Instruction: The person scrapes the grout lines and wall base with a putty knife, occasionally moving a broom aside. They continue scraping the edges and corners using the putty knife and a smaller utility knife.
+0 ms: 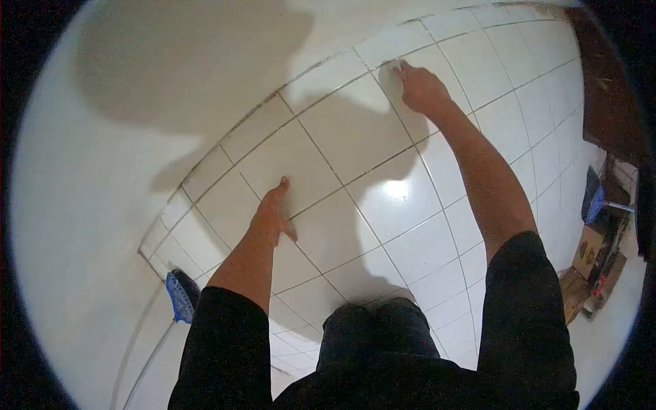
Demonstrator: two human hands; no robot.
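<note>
My left hand (272,212) lies against the white tiled surface (338,222), fingers apart and nothing in it. Farther up and to the right, my right hand (424,89) is closed around a small whitish piece (393,66), perhaps cloth or sponge; most of it is hidden by the fingers. That piece touches the tiles close to a dark grout line near the upper tile edge. Shadows of my arms and head fall over the tiles and the plain wall.
A blue and black broom head (181,296) with a thin handle is at the left. Another blue brush or broom (596,202) stands at the right, near a cardboard box (586,251). A dark brown panel (608,82) borders the tiles at the upper right.
</note>
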